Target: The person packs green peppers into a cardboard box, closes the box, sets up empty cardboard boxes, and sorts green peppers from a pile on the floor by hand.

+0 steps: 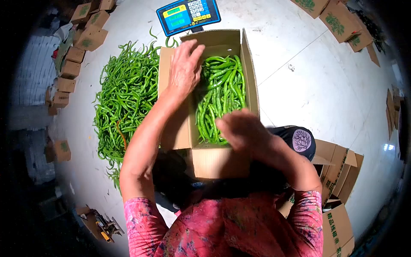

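An open cardboard box [220, 162] stands in front of me with its flaps folded out. Long green chili peppers [220, 92] lie inside it, mostly lengthwise. My left hand [185, 70] is over the box's left wall near the far corner, fingers stretched and partly spread, with nothing visible in them. Whether it touches the cardboard I cannot tell. Above the near right part of the peppers is my right hand [242, 130], smeared by motion, its fingers hard to make out. Left of the box, a large heap of loose green chili peppers [126, 98] spreads over the floor.
A weighing scale's display with keypad [188, 16] stands just beyond the box. Flattened and open cartons [338, 171] lie at my right. More cardboard boxes [75, 55] line the far left, and others [338, 21] sit at the far right. The floor [295, 85] is pale tile.
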{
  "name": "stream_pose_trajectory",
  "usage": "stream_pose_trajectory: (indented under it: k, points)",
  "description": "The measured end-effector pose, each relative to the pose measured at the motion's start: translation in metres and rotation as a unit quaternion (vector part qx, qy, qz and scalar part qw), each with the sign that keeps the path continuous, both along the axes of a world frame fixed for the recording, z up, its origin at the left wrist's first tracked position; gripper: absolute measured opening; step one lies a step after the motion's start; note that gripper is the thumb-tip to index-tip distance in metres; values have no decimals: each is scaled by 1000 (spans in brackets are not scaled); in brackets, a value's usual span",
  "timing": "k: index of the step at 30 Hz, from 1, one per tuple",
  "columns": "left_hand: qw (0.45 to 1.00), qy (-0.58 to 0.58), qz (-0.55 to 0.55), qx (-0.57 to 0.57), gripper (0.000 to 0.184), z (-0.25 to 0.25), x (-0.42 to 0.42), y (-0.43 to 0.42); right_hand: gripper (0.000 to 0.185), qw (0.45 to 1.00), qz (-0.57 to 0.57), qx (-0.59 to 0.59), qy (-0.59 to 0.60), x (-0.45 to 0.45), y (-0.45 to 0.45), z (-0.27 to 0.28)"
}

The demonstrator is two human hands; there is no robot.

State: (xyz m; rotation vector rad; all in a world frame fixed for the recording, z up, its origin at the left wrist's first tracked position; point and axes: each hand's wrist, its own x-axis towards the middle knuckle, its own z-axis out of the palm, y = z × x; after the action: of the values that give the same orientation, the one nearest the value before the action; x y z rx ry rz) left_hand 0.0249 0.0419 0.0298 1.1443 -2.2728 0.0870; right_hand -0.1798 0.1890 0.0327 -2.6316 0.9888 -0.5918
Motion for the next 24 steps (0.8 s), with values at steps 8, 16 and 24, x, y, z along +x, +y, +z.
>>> stream_pose_trajectory:
  k: [8,16,24]
  points:
    - [996,-73,52,5,53,-10,1,-50,16,985,136,14,101,35,58,2]
    - [991,-62,5,117,42,-47,10,-9,40,972,147,54,172,50,95,-29]
    - [994,-54,45,85,55,-77,6,9,45,993,69,-4,99,46,128,-42]
